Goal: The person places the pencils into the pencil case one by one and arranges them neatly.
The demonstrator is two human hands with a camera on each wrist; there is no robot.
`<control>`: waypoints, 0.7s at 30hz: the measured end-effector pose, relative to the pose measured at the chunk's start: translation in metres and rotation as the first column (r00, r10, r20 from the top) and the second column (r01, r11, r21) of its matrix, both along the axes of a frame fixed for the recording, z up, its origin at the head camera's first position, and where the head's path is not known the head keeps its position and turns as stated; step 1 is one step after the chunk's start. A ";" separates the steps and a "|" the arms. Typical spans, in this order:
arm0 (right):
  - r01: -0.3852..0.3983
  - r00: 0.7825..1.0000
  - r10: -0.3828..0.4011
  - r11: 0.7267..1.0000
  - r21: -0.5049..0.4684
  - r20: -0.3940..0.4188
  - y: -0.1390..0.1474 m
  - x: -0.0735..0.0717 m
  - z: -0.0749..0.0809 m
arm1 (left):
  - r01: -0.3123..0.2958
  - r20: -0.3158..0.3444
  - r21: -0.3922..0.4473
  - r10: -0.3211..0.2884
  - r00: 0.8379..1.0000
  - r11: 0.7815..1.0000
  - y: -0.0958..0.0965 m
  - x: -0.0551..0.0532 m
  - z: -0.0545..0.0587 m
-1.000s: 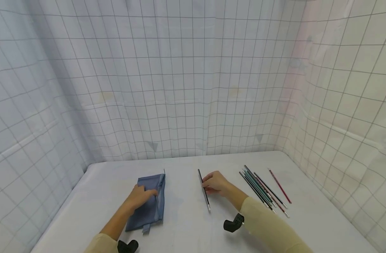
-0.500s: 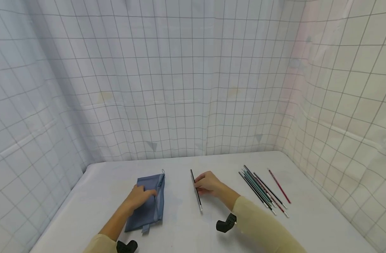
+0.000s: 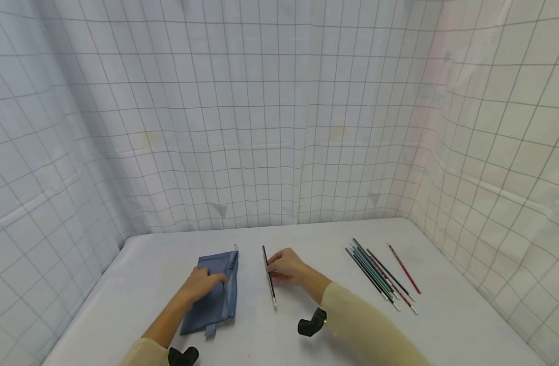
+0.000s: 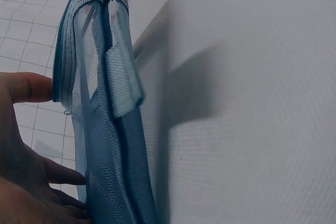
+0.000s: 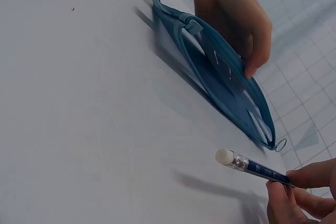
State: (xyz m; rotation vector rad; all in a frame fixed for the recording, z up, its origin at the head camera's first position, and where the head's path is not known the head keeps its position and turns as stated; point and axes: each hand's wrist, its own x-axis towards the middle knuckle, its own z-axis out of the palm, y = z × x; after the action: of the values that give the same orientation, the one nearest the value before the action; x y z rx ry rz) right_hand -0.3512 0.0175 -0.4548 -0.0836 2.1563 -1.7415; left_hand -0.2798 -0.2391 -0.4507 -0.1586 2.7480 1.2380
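A blue mesh zip pouch (image 3: 211, 311) lies on the left part of the table. My left hand (image 3: 202, 284) grips its upper layer, thumb at the zip edge. In the right wrist view, the pouch's mouth (image 5: 218, 72) gapes, with a ring at one end. My right hand (image 3: 286, 267) pinches a dark pencil (image 5: 262, 171) between thumb and fingertips, to the right of the pouch and apart from it. Its white eraser (image 5: 224, 156) points away from the fingers. The zip pull tab (image 4: 123, 80) shows in the left wrist view.
Several dark, green and red pencils (image 3: 373, 272) lie in a loose bunch on the right of the white table (image 3: 325, 234). One red pencil (image 3: 404, 268) lies apart, further right. Gridded white curtains (image 3: 270, 127) surround the back and sides.
My right hand has moved left with the pencil, coming closer to the pouch. The left hand and the pouch have stayed nearly still.
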 end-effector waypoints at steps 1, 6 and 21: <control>-0.001 1.000 0.001 1.000 -0.004 0.002 -0.003 0.000 0.000 | 0.000 0.000 -0.001 0.000 1.000 1.000 0.000 -0.001 0.000; 0.001 1.000 -0.001 1.000 -0.007 -0.001 -0.016 0.003 -0.001 | 0.001 0.001 -0.004 -0.001 1.000 1.000 0.000 -0.002 -0.001; 0.011 1.000 -0.010 0.999 0.035 -0.024 -0.058 0.016 -0.002 | -0.016 0.007 -0.035 0.016 1.000 0.999 0.000 -0.004 -0.003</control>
State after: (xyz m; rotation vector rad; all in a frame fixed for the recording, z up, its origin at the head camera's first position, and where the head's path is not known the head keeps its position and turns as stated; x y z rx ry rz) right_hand -0.3350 -0.0402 -0.4567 -0.0847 2.2073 -1.7155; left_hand -0.2843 -0.2393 -0.4539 -0.1880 2.7686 1.1920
